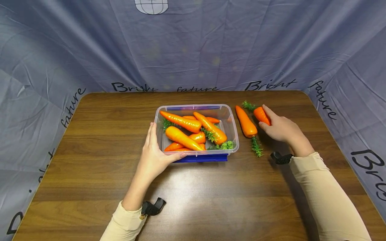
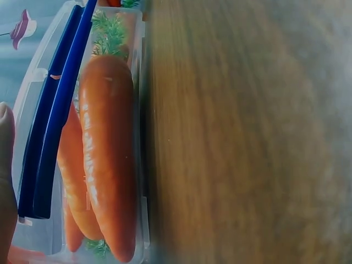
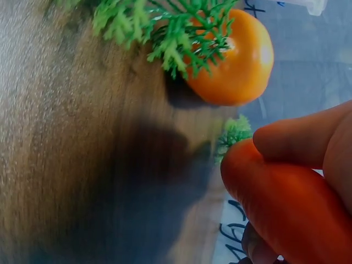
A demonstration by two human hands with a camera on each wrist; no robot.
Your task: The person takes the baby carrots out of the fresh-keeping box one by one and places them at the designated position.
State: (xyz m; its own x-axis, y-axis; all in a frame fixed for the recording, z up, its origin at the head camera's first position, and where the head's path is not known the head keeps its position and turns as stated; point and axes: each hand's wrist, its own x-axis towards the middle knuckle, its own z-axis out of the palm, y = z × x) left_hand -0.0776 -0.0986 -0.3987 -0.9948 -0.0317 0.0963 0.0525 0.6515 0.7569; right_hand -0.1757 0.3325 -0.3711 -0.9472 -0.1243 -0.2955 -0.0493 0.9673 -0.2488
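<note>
Cream fabric sleeve [image 1: 331, 197], lower right; right grip [image 1: 281, 129] pinches tapered orange carrot [image 1: 261, 115]; left grip [image 1: 155, 156], spread apart, likely steadies clear rectangular plastic box [image 1: 232, 132].

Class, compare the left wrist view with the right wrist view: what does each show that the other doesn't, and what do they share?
Only left wrist: part of the left hand and a blue clip.
Only right wrist: the right hand gripping a carrot.
Both: orange carrots, green leaves, wooden tabletop.
</note>
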